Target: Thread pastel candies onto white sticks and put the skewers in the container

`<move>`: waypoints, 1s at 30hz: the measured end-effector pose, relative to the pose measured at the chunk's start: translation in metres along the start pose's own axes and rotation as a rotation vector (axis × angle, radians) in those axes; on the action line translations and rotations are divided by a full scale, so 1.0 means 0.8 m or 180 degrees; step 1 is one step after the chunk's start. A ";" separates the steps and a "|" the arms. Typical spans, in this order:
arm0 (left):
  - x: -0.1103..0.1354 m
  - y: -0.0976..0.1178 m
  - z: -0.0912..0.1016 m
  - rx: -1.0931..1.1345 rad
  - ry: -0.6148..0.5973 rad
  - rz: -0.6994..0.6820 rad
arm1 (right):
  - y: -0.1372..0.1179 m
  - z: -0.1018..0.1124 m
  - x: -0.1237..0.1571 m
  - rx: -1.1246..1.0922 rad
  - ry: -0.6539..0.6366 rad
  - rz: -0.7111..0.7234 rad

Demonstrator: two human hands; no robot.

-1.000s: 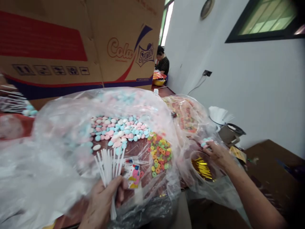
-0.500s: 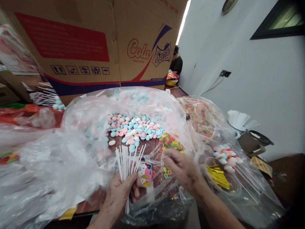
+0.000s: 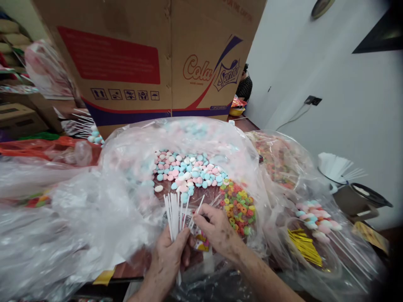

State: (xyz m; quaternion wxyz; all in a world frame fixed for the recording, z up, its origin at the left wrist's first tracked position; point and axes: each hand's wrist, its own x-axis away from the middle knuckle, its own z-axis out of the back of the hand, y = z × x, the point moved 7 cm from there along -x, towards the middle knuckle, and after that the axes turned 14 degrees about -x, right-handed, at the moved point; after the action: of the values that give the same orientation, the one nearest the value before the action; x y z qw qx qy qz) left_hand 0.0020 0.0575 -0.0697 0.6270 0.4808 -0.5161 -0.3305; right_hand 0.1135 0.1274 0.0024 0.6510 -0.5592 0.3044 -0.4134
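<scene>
Two hands: both low centre, over the open clear bag [image 3: 126,167].
Left hand [image 3: 168,260]: clenched round a fanned bundle of white sticks [image 3: 174,209], tips up, all bare.
Right hand [image 3: 218,233]: fingertips pinched on a single stick [image 3: 199,206] at the bundle's right edge, tilted away from the rest.
Under the hands: small printed card [image 3: 199,242], mostly hidden.
Loose stock: pastel candies [image 3: 185,172] heaped on the plastic just beyond the sticks, with ring candies [image 3: 239,205] touching that heap on its right.
Done: a few candy-tipped sticks [image 3: 315,216] lie in the bag at right, near the gold ties [image 3: 304,247].
Not done: most of it, judging by the piles. The bundle is bare and both heaps are big.
Behind: cardboard box [image 3: 157,50] on the surface [image 3: 250,125]; another person [image 3: 244,86] far back.
</scene>
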 end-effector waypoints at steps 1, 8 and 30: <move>-0.001 0.000 0.000 0.0000 0.0030 -0.0013 | -0.003 0.000 -0.002 0.0023 -0.0172 0.0022; 0.005 0.001 0.005 0.0241 0.0072 -0.0018 | -0.039 0.012 -0.062 0.1728 -0.0148 0.1273; 0.002 0.008 0.004 0.0176 0.0067 -0.0112 | 0.024 0.062 -0.067 0.2534 -0.0876 0.1547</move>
State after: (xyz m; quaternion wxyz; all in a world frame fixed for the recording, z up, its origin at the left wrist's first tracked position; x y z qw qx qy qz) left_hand -0.0011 0.0573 -0.0633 0.6130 0.5104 -0.5099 -0.3220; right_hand 0.1344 0.1990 -0.0106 0.9262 -0.2289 0.1555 -0.2559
